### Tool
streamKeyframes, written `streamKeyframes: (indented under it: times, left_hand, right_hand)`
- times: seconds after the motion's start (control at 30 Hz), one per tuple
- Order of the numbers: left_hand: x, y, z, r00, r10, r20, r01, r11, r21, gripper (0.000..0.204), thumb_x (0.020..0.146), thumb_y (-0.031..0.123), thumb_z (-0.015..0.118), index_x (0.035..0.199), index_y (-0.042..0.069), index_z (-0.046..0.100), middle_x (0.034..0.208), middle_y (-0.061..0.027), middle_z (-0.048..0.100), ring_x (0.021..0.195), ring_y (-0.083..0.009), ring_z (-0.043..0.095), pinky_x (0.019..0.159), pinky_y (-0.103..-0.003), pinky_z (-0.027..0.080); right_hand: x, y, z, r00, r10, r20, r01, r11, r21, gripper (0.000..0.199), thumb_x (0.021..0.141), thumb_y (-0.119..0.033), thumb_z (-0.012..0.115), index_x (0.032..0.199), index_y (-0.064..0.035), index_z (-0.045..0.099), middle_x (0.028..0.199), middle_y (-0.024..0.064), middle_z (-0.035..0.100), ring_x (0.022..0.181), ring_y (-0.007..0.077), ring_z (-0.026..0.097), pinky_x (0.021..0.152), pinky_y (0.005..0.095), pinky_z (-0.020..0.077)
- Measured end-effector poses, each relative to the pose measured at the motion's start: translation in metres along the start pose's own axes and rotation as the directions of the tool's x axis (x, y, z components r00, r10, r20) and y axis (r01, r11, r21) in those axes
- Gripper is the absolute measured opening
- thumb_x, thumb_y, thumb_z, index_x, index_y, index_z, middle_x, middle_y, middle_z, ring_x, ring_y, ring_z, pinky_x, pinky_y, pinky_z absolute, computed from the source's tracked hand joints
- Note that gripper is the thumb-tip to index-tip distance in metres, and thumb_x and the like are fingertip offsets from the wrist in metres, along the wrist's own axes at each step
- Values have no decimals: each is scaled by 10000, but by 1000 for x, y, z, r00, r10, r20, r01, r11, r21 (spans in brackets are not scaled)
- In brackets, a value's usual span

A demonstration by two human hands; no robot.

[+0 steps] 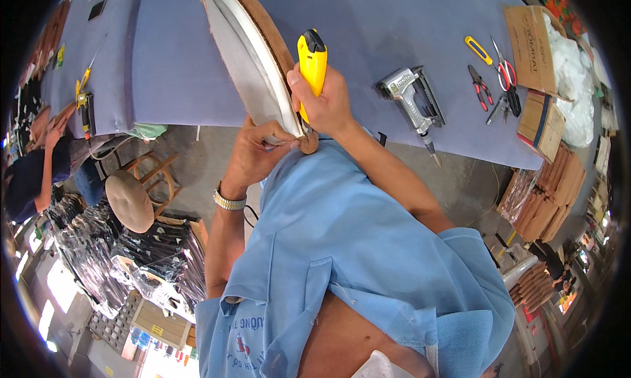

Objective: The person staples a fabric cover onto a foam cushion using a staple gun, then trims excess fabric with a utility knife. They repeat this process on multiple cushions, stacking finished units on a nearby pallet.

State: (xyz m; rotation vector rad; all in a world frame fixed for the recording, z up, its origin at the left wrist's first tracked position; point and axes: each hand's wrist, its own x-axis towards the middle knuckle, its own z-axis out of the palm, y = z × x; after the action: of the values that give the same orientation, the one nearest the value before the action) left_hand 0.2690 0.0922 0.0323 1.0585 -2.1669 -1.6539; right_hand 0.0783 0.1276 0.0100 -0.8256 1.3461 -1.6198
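Note:
A long, curved upholstered piece (246, 63) with a brown cover edge, a white border and a grey inner face rests at the near edge of the blue-covered table. My right hand (332, 109) is wrapped round a yellow utility knife (313, 66), its black end up and its lower tip down at the piece's near end. My left hand (255, 151) pinches that near end beside the knife tip, close to my shirt. A brown flap of the cover (308, 143) sticks out there. The blade itself is too small to make out.
Right of my hands lies a silver staple gun (411, 99) with a hose fitting. Beyond it are red-handled pliers (480, 88), scissors (506, 72) and a cardboard box (529, 46). A padded stool (129, 200) and a co-worker (33, 171) are at the left.

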Motion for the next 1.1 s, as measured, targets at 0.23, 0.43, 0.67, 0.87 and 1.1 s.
streamKeyframes:
  times: [0.23, 0.43, 0.67, 0.87, 1.1]
  left_hand:
    - [-8, 18, 4, 992, -76, -104, 73, 997, -28, 120, 849, 135, 845, 883, 69, 750, 930, -94, 682, 975, -190, 606, 691, -321, 543]
    - [5, 38, 23, 918, -279, -282, 349, 906, 241, 350, 842, 261, 852, 1000, -2, 683, 1027, -163, 708, 881, -258, 660, 769, -377, 556]
    - [5, 27, 31, 856, -85, -510, 140, 988, 70, 758, 901, 233, 771, 1509, -24, 398, 1099, -197, 668, 789, -191, 695, 600, -305, 541]
    - [-16, -1, 17, 896, -150, -418, 168, 986, 7, 719, 973, 182, 645, 1585, -8, 319, 1312, -272, 637, 870, -224, 718, 736, -318, 563]
    - [1, -4, 15, 834, 14, -551, 44, 995, 92, 764, 976, 212, 652, 1606, 17, 266, 1294, -276, 652, 1085, -346, 710, 910, -402, 559]
  right_hand:
    - [35, -41, -82, 958, -37, -286, -60, 945, -322, 364, 987, -384, 689, 938, -25, 655, 667, 33, 624, 587, 114, 597, 563, 284, 465]
    - [34, 11, -246, 892, 138, -429, -451, 274, -849, 624, 872, -637, 673, 1027, -33, 686, 946, 220, 722, 937, 427, 688, 806, 491, 522]
    - [-4, 25, -317, 870, -58, -489, -458, 269, -847, 607, 903, -641, 654, 1152, -94, 734, 998, 201, 746, 971, 375, 718, 834, 470, 534]
    - [-66, 53, -254, 936, 273, -222, -320, 399, -859, 340, 841, -310, 812, 1111, -127, 715, 937, 120, 723, 868, 321, 696, 765, 448, 533]
    - [-79, 71, -223, 966, 60, -250, -257, 241, -936, 386, 782, -194, 855, 1017, -126, 556, 953, 101, 611, 874, 370, 644, 722, 493, 505]
